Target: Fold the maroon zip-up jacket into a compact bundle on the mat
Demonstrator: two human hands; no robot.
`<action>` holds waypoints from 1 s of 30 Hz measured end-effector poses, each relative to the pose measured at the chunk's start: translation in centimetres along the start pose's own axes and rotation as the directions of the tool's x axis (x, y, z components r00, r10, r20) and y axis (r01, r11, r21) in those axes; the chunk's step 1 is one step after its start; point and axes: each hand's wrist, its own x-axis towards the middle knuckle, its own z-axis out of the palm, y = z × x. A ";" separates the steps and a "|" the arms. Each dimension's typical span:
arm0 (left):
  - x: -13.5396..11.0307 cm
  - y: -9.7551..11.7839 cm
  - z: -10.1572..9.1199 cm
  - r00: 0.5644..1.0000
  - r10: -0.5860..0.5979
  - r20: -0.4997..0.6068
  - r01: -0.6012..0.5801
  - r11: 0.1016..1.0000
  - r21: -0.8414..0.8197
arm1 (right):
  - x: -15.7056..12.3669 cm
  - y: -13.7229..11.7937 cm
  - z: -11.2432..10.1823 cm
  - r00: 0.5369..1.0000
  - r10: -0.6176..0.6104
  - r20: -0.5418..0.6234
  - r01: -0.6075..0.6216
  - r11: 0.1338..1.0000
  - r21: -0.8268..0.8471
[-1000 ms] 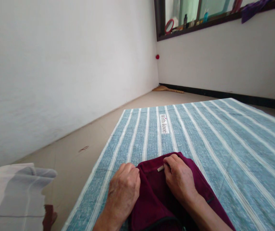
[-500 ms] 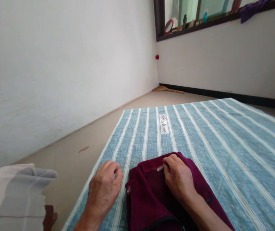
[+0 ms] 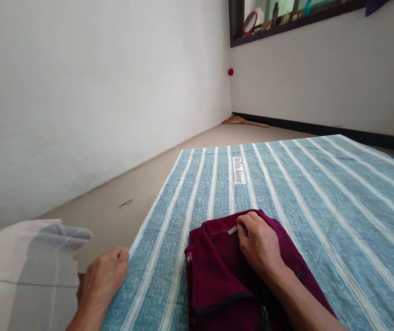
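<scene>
A folded maroon garment lies on a blue and white striped sheet spread on the floor. My right hand rests on the garment's top edge, fingers curled and pressed down beside a small pale tag. My left hand has come off the garment and lies on the bare floor at the sheet's left edge, fingers loosely together and reaching toward a white and grey striped cloth. Nothing shows in the left hand.
A white wall runs along the left, with tan floor between it and the sheet. A broom lies in the far corner. A window ledge with a red mirror and bottles sits high on the right wall.
My left hand let go of the maroon garment and moved left off the sheet toward the striped cloth. The right hand stayed pressed on the garment. The view shifted slightly.
</scene>
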 end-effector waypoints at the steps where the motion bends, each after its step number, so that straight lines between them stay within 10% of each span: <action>1: -0.4 0.2 0.2 1.000 0.030 -0.008 -0.030 1.000 0.004 | 0.0 0.0 0.0 1.000 0.001 0.002 -0.001 1.000 0.008; 12: -5.1 4.8 2.1 0.958 0.273 -0.087 -0.285 0.939 -0.191 | 0.1 -0.4 -0.6 0.998 0.044 0.048 -0.044 0.999 -0.008; 19: -10.8 10.9 0.6 0.972 0.174 0.159 -0.053 0.819 -0.572 | 1.2 -1.3 -1.4 0.990 0.082 0.112 -0.078 0.996 -0.035; 30: -12.6 11.8 1.4 0.998 0.046 0.048 -0.007 0.796 -0.605 | -6.2 -4.7 -6.7 0.980 -0.149 0.129 0.146 0.989 0.033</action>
